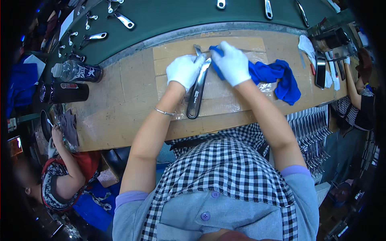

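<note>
My left hand [183, 71], in a white glove, is closed around the upper part of a long pan handle [198, 89]. The handle is black and shiny metal, and its lower end, with a hanging hole, points toward me. A metal end piece sticks out above my fingers. My right hand [232, 66], also gloved in white, grips a bunched blue cloth [287, 82] just right of the handle's upper end. The cloth's loose part trails to the right over the bench. Whether the cloth touches the handle, I cannot tell. Beneath both hands lies a cardboard sheet [169, 54].
A green belt [181, 14] with several handles runs behind the bench. A clear bottle [78, 71] and a dark flask [66, 92] stand at left; a phone [320, 70] lies at right. Many metal handles [309, 134] hang below the right edge. Co-workers sit at both sides.
</note>
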{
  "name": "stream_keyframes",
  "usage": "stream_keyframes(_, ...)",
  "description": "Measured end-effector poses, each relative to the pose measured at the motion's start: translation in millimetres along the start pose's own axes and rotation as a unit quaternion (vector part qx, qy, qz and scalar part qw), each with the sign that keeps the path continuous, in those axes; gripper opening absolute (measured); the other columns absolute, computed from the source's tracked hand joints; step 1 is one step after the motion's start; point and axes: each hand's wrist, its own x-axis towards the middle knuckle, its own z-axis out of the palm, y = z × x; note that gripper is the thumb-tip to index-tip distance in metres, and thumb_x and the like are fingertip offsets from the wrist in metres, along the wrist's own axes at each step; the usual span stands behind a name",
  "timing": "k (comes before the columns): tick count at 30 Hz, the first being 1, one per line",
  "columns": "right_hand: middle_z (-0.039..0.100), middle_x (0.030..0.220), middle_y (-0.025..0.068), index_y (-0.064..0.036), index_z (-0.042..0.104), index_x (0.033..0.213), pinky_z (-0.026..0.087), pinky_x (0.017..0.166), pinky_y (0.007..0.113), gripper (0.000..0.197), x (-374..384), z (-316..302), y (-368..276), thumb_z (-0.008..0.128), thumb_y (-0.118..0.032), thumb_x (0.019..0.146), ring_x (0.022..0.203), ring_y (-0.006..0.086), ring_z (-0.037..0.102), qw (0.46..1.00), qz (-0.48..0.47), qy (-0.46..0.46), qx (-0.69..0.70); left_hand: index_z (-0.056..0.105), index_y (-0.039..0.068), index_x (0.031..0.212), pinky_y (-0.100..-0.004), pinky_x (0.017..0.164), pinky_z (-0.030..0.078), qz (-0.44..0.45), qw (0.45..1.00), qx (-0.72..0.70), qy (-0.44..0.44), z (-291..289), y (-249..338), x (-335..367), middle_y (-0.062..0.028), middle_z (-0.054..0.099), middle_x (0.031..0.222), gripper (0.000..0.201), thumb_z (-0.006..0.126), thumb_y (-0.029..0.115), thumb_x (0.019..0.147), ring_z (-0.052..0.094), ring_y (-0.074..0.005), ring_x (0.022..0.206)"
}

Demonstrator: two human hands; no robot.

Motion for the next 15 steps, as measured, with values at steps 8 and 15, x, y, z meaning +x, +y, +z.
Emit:
stream_keyframes(8, 0.073, 0.088, 0.0142, -0.0098, 0.067, 0.097, 0.057, 0.072, 0.046, 0.025, -14.2, 1.9, -2.7, 0.073, -0.032, 0.089, 0.083, 0.0356, 0.071, 0.994, -0.095, 0.049, 0.012, 0.079, 0.012, 0.091, -0.0476, 0.082, 0.054, 0.010, 0.999, 0.031, -0.006, -8.0, 1.4, 31.8, -0.0171, 0.076, 0.093, 0.059, 0.044, 0.059, 0.101, 0.072, -0.0378, 0.094)
stream_keyframes(15, 0.072, 0.092, 0.0171, -0.0095, 0.064, 0.096, 0.055, 0.076, 0.052, 0.026, 4.5, 9.6, 15.6, 0.063, -0.035, 0.095, 0.085, 0.0395, 0.070, 0.998, -0.011, 0.034, -0.047, 0.076, 0.001, 0.094, -0.0350, 0.071, 0.049, 0.034, 0.991, -0.121, -0.050, -7.0, -13.7, 11.7, -0.0129, 0.069, 0.078, 0.044, 0.067, 0.044, 0.097, 0.059, -0.0185, 0.072)
